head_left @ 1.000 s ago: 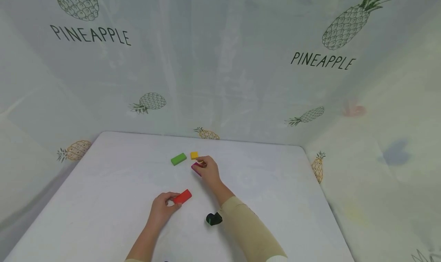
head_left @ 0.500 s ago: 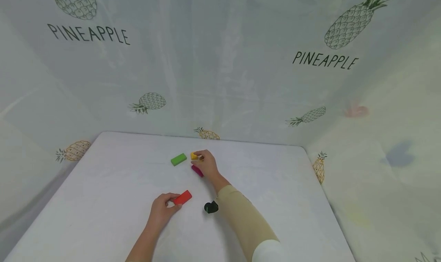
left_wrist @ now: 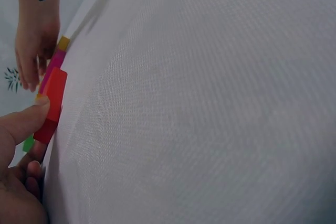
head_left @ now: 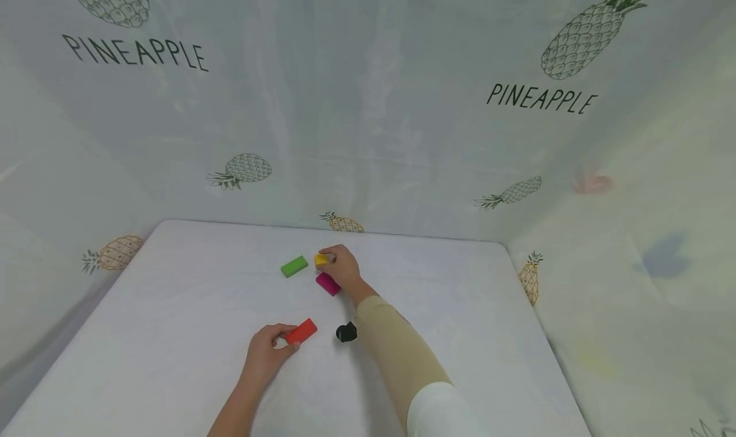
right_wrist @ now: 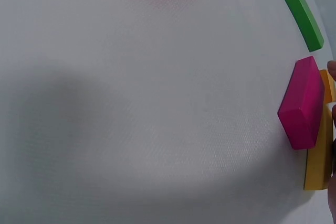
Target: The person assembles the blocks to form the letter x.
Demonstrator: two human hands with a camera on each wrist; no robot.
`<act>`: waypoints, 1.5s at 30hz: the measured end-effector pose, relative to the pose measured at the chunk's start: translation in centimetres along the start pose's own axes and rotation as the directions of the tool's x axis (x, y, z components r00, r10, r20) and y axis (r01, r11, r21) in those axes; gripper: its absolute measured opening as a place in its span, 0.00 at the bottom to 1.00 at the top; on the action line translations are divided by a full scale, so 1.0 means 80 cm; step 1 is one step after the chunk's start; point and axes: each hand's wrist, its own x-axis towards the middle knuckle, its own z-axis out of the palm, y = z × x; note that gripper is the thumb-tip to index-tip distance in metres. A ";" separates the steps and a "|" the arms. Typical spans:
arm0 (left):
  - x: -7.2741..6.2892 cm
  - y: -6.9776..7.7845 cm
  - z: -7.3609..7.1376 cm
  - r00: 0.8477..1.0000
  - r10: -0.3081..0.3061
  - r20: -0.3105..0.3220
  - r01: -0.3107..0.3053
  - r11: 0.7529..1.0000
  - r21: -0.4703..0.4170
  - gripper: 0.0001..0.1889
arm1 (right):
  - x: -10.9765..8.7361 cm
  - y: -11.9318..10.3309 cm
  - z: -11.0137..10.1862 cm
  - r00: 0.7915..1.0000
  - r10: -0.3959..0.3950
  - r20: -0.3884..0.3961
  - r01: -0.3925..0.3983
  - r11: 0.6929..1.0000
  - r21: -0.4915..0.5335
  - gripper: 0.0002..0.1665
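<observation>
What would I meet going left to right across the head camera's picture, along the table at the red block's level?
Left hand → red block → black thing → right sleeve.

A pale, creased curtain [head_left: 322, 105] surrounds the back and sides of a white tabletop [head_left: 489, 309] with rounded far corners. High on the left, a large pineapple drawing [head_left: 112, 1] is cut off above black "PINEAPPLE" lettering [head_left: 135, 52]; a leaning pineapple print [head_left: 583, 39] tops the same word on the right. Smaller grey-green pineapples [head_left: 248, 168] lie sideways lower down, and orange ones [head_left: 117, 253] sit near the edges. The right side shows blurred red [head_left: 594, 183] and blue patches [head_left: 666, 256].
</observation>
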 end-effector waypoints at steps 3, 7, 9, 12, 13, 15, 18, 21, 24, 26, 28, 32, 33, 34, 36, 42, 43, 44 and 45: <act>-0.001 0.000 -0.001 1.000 0.005 0.005 -0.005 1.000 0.001 0.19 | 0.006 0.003 0.003 1.000 0.007 0.009 -0.007 0.999 -0.034 0.21; -0.001 -0.001 -0.001 1.000 0.005 0.006 -0.005 1.000 -0.001 0.18 | 0.014 0.007 0.005 1.000 0.001 0.024 0.002 0.996 -0.089 0.22; -0.001 0.000 -0.001 1.000 0.000 0.006 0.000 1.000 -0.002 0.18 | 0.018 0.008 0.005 0.999 -0.007 0.035 0.011 0.994 -0.109 0.22; 0.001 0.000 0.000 1.000 -0.003 0.007 0.003 1.000 -0.001 0.19 | 0.021 0.008 0.004 0.999 -0.015 0.047 0.021 0.992 -0.127 0.22; 0.001 0.000 0.000 1.000 -0.003 0.006 0.003 1.000 0.001 0.19 | 0.022 0.007 0.004 0.999 -0.018 0.048 0.025 0.991 -0.132 0.22; 0.003 0.000 -0.001 1.000 -0.002 0.007 0.002 1.000 0.002 0.19 | 0.024 0.006 0.004 0.999 -0.023 0.047 0.030 0.990 -0.140 0.21; 0.003 0.000 -0.001 1.000 0.002 0.005 -0.002 1.000 0.005 0.19 | 0.024 0.005 0.002 0.999 -0.032 0.044 0.038 0.989 -0.144 0.21; 0.002 0.001 -0.002 1.000 0.007 0.005 -0.007 1.000 0.005 0.19 | 0.023 0.004 0.001 0.999 -0.028 0.044 0.033 0.991 -0.126 0.20; 0.002 0.001 -0.003 1.000 0.005 0.011 -0.005 1.000 0.005 0.19 | 0.023 0.002 -0.001 0.999 -0.003 0.047 0.007 0.996 -0.093 0.20; 0.002 0.001 -0.002 1.000 0.005 0.014 -0.005 1.000 0.007 0.19 | 0.022 0.001 -0.003 0.999 0.017 0.050 -0.014 0.998 -0.063 0.20; 0.003 0.001 -0.002 1.000 0.000 0.015 -0.001 1.000 0.010 0.19 | 0.019 0.000 -0.006 0.998 0.032 0.056 -0.031 0.999 -0.028 0.20; 0.002 0.001 -0.001 1.000 0.014 0.002 -0.014 1.000 0.012 0.19 | 0.014 -0.001 -0.012 0.998 0.031 0.061 -0.032 0.999 0.022 0.19; 0.002 0.001 -0.001 1.000 0.015 0.002 -0.015 1.000 0.011 0.19 | 0.013 -0.001 -0.013 0.998 0.022 0.060 -0.023 0.999 0.022 0.19; 0.002 0.001 -0.002 1.000 0.016 0.002 -0.016 1.000 0.009 0.19 | 0.012 -0.002 -0.014 0.998 0.012 0.060 -0.013 1.000 0.023 0.19; 0.001 0.001 -0.003 1.000 0.015 0.003 -0.015 1.000 0.010 0.19 | 0.009 -0.003 -0.016 0.998 -0.004 0.065 0.002 1.000 0.025 0.20; -0.002 0.004 -0.004 1.000 0.019 0.011 -0.019 1.000 0.005 0.19 | 0.003 -0.004 -0.022 0.997 -0.007 0.074 0.003 0.999 0.045 0.20; -0.002 0.004 -0.003 1.000 0.017 0.011 -0.018 1.000 0.006 0.19 | 0.002 -0.003 -0.023 0.997 -0.005 0.072 0.001 0.999 0.048 0.20; -0.002 0.004 -0.003 1.000 0.015 0.012 -0.015 1.000 0.007 0.19 | 0.001 -0.003 -0.024 0.998 -0.005 0.070 0.001 0.999 0.050 0.20; -0.002 0.005 -0.003 1.000 0.014 0.012 -0.014 1.000 0.009 0.19 | 0.000 -0.003 -0.025 0.998 -0.008 0.065 0.004 0.999 0.051 0.20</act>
